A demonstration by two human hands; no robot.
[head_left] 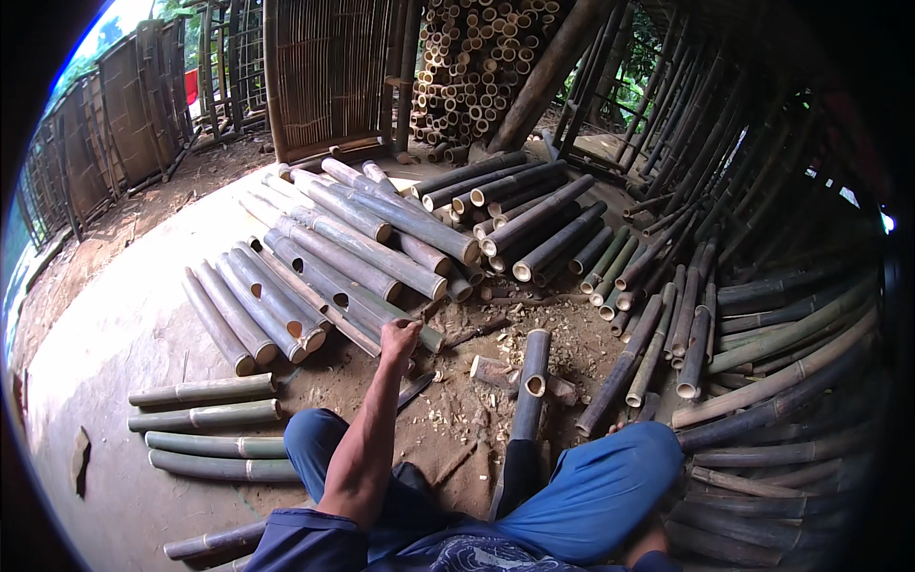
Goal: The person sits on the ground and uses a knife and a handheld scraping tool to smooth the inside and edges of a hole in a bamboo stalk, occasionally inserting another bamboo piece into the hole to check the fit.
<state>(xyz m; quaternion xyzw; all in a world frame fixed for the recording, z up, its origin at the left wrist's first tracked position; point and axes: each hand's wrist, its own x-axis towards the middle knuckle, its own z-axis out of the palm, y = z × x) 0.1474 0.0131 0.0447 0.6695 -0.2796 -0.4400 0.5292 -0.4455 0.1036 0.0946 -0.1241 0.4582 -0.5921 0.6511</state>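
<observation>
My left arm reaches forward, and my left hand (400,337) is closed in a fist beside the near end of a bamboo tube (376,307) with holes cut in its side. What the fist holds, if anything, is hidden. Just below it a dark flat piece (416,390) lies on the dirt. Between my knees a dark bamboo tube (527,415) slants away from me, with a pale cut opening in its upper side. It rests across a short wooden block (494,370). My right hand is out of sight; only a bit of that arm shows near my right knee.
A large pile of cut bamboo tubes (381,224) spreads ahead. Several tubes (214,417) lie at my left, and long poles (791,410) are stacked at my right. Pale chips (562,329) litter the dirt. Behind stand a bamboo panel (334,71) and a tall stack of tubes (481,67).
</observation>
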